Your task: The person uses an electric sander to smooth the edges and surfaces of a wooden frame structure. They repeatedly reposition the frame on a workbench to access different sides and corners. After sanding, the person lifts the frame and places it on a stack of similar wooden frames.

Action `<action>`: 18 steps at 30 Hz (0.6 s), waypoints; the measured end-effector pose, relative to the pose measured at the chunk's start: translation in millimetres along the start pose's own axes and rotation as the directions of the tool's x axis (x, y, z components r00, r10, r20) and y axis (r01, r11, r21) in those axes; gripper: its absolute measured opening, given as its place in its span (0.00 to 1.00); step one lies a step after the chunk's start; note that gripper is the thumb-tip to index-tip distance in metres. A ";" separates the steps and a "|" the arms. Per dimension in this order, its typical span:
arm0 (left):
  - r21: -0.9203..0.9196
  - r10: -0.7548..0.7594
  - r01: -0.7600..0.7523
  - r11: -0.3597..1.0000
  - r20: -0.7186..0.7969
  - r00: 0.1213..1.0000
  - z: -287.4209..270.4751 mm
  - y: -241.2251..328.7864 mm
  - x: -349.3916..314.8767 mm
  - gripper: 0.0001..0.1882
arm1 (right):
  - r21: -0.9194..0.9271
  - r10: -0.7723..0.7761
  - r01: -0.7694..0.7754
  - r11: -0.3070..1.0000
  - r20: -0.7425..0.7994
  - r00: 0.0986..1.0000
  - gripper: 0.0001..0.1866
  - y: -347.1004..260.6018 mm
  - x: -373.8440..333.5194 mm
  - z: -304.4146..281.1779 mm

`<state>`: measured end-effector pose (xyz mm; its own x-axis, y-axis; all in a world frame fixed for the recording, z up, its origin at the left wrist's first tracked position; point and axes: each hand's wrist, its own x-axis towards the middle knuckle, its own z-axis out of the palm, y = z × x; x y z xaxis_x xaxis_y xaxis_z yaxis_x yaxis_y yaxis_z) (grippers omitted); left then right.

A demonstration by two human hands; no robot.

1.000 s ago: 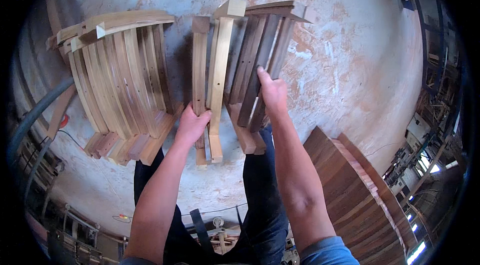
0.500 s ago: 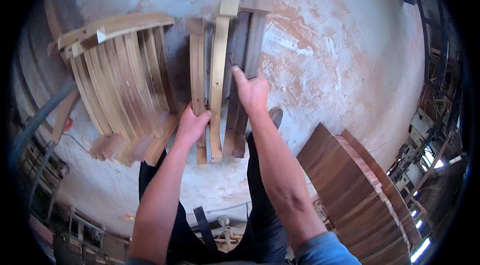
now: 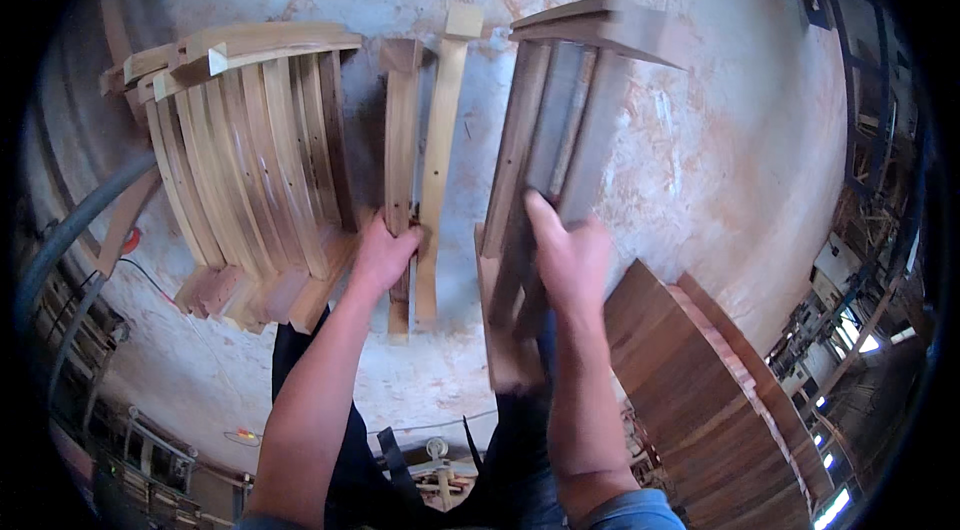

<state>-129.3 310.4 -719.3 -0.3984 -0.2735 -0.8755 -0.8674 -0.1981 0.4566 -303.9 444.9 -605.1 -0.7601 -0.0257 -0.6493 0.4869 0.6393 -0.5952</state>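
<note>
My left hand [image 3: 386, 252] is closed round the lower part of a narrow wooden frame [image 3: 401, 140], seen nearly edge-on. Just right of it stands a pale wooden piece [image 3: 440, 160] with a block-like far end, apart from my fingers. My right hand [image 3: 572, 260] grips a slatted wooden frame [image 3: 520, 150], thumb on a slat and the other fingers mostly hidden behind it. Cross rails close this frame at its far and near ends; it is tilted, and its far right corner is smeared by motion.
Several similar slatted frames [image 3: 240, 160] stand packed together on the left. Dark brown wooden panels [image 3: 700, 390] lean at the lower right. A blue-grey hose [image 3: 85, 215] curves along the left, and wood and equipment line the right rim. The floor [image 3: 720, 160] is pale and stained.
My right hand has moved right and nearer with its frame, turning it so its slats show and opening a gap from the pale piece. My left hand has stayed nearly still.
</note>
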 end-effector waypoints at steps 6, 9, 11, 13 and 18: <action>-0.063 0.083 -0.086 0.994 -0.045 0.996 3.4 -5.3 5.4 0.23 | -0.191 -0.182 0.158 0.969 -0.116 0.976 0.32 59.3 85.1 105.2; -0.206 0.004 -0.005 0.978 -0.003 1.000 -6.5 -13.9 4.7 0.25 | -0.159 -0.001 -0.001 0.987 -0.010 1.000 0.38 43.8 79.1 101.3; -0.229 -0.017 0.016 0.973 -0.004 1.000 -7.3 -9.9 4.2 0.25 | -0.176 0.005 -0.007 0.984 -0.014 1.000 0.37 47.6 84.5 81.1; -0.235 -0.013 0.010 0.972 -0.009 1.000 -9.2 -12.4 3.8 0.25 | -0.178 0.049 -0.042 0.983 0.032 0.998 0.36 53.8 92.5 65.0; -0.317 -0.030 0.055 0.947 0.083 0.996 -5.8 -6.1 9.3 0.24 | 0.086 0.086 -0.090 0.992 0.045 0.995 0.29 60.9 87.9 33.5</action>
<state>-126.0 303.6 -729.4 -0.3954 -0.1881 -0.8991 -0.7485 -0.5013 0.4340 -326.7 455.8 -714.3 -0.6950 -0.0049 -0.7190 0.5886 0.5703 -0.5729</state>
